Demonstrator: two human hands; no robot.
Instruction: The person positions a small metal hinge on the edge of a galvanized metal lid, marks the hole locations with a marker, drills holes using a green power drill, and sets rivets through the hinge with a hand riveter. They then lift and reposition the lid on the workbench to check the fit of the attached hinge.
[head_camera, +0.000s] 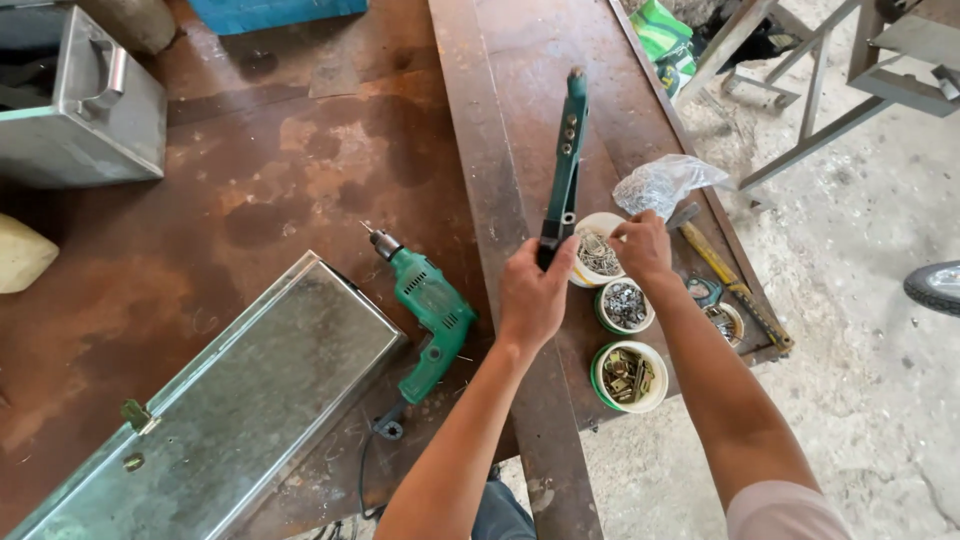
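My left hand (535, 295) grips the black handles of a long green rivet tool (567, 150), holding it up over the rusty metal workbench (300, 170) with its nose pointing away from me. My right hand (642, 246) reaches into a white tub of small silvery rivets (597, 255), fingers pinched at its rim; whether it holds one is unclear. Two more round tubs stand just in front: one with grey metal bits (626, 305), one with brass-coloured pieces (629, 376).
A green electric drill (428, 305) lies left of my arm, its cord trailing toward me. A long galvanised metal box (240, 410) lies at the near left, another steel box (80, 100) at the far left. A hammer (725, 275) and clear plastic bag (665, 182) lie right.
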